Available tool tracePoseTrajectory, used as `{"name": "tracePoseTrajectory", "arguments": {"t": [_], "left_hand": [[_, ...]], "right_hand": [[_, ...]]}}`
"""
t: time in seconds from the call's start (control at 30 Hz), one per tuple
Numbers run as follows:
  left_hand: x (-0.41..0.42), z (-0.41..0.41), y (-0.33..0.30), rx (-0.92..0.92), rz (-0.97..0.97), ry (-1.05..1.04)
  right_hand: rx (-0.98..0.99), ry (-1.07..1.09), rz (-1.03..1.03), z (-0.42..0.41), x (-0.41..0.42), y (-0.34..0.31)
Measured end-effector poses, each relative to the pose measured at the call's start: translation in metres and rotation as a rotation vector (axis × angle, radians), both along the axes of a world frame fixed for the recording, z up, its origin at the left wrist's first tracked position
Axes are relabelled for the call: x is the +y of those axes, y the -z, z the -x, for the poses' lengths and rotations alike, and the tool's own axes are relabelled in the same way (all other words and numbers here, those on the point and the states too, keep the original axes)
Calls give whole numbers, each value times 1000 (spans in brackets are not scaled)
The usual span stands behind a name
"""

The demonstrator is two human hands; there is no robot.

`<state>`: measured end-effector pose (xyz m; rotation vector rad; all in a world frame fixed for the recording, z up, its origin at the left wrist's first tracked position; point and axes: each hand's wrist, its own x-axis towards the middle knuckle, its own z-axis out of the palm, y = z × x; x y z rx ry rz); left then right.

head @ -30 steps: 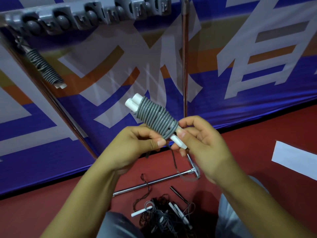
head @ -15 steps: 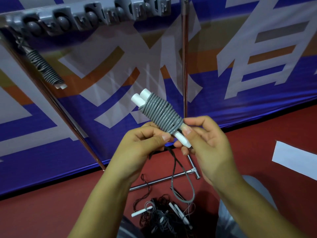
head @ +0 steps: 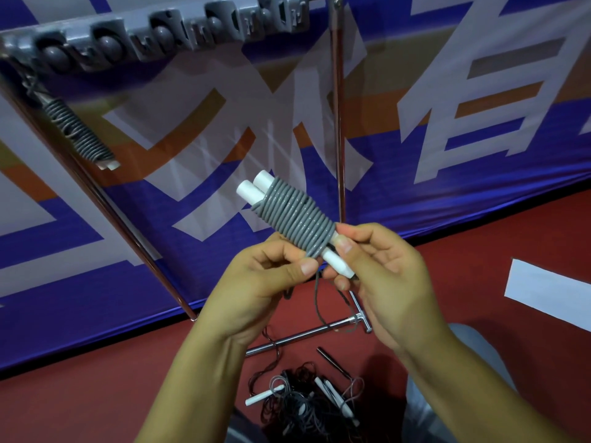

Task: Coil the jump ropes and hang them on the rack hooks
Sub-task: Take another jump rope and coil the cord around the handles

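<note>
Below the rack (head: 153, 36) of grey hooks, held mid-air: coiled jump rope (head: 292, 219), smooth grey cord wound tight round two white cylindrical handles, long axis slanting up-left toward the rack; left hand (head: 265, 282) pinching the coil's lower end, right hand (head: 383, 273) gripping the protruding handle tip, loose tail dangling beneath. Already hung at the rack's left end: another coil (head: 80, 132); far below the rack, tangled ropes (head: 307, 407) on red floor.

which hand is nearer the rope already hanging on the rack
Left. The left hand sits below and right of the hung rope; the right hand is farther right, across the gray coil.
</note>
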<state>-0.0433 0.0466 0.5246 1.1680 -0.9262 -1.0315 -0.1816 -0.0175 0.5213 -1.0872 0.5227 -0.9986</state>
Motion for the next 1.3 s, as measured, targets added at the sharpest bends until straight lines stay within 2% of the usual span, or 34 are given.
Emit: {"name": "tracePoseTrajectory", "arguments": {"t": [0.13, 0.3, 0.37, 0.47, 0.53, 0.63, 0.73, 0.87, 1.1, 1.2, 1.3], "left_hand": [[0, -9, 3, 47, -7, 81], [-2, -10, 3, -157, -47, -57], [-4, -10, 3, -166, 23, -61], [-5, -11, 6, -124, 203, 76], [-5, -10, 4, -82, 228, 107], [-4, -6, 3, -136, 226, 74], [-4, -2, 5, -170, 145, -63], [-4, 6, 1, -259, 129, -181], [-5, 12, 5, -120, 141, -206], [-6, 13, 4, -39, 137, -164], [-7, 14, 2, 4, 129, -149]], "right_hand": [[-41, -77, -102, 4, 3, -7], [-19, -121, -121, 5, 0, -8], [-2, -168, -122, 6, -4, -9], [37, -292, -144, 8, -9, -12], [54, -353, -200, 9, -13, -11], [77, -399, -240, 8, -16, -8], [169, -324, -147, 4, -15, -1], [309, -119, 107, 0, -15, 11], [384, -124, 543, 6, -20, 13], [361, -142, 604, 8, -18, 9], [343, -193, 562, 8, -15, 8]]}}
